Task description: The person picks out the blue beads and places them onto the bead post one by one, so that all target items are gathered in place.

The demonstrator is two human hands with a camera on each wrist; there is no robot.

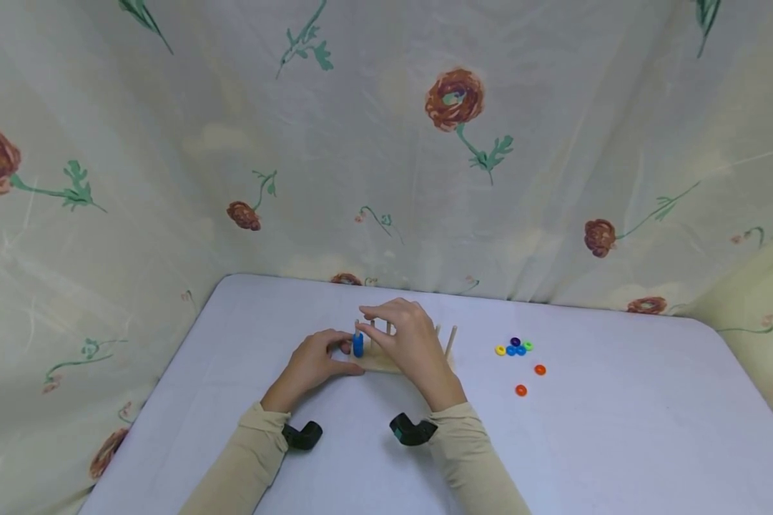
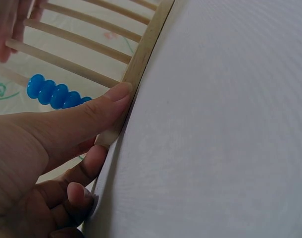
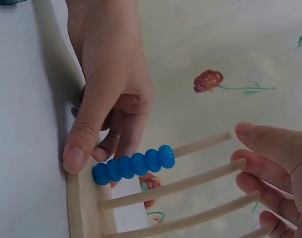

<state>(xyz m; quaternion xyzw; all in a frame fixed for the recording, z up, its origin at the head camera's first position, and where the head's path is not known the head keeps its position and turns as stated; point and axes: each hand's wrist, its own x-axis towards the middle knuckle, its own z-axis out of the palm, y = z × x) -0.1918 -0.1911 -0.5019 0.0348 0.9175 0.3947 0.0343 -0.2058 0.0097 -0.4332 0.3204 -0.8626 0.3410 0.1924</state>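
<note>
My left hand (image 1: 314, 359) grips the left end of a wooden peg stand (image 2: 141, 54), thumb on the near side of its base and fingers on the far side. Several blue beads (image 3: 133, 165) are stacked on the leftmost upright peg, and its upper part is bare. My right hand (image 1: 413, 345) hovers over the stand, thumb and forefinger apart near that peg's tip. No bead shows between its fingers. In the right wrist view, the right thumb (image 3: 260, 136) is beside the tip of the beaded peg (image 3: 203, 144). The neighbouring pegs (image 3: 176, 191) carry no beads where visible.
Right of the stand lie loose beads: a yellow one (image 1: 500, 350), a dark purple one (image 1: 515, 342), a green one (image 1: 528, 346), two blue ones (image 1: 521, 350) and two orange ones (image 1: 540, 370). The white table (image 1: 618, 429) meets a flowered curtain (image 1: 360, 143) behind.
</note>
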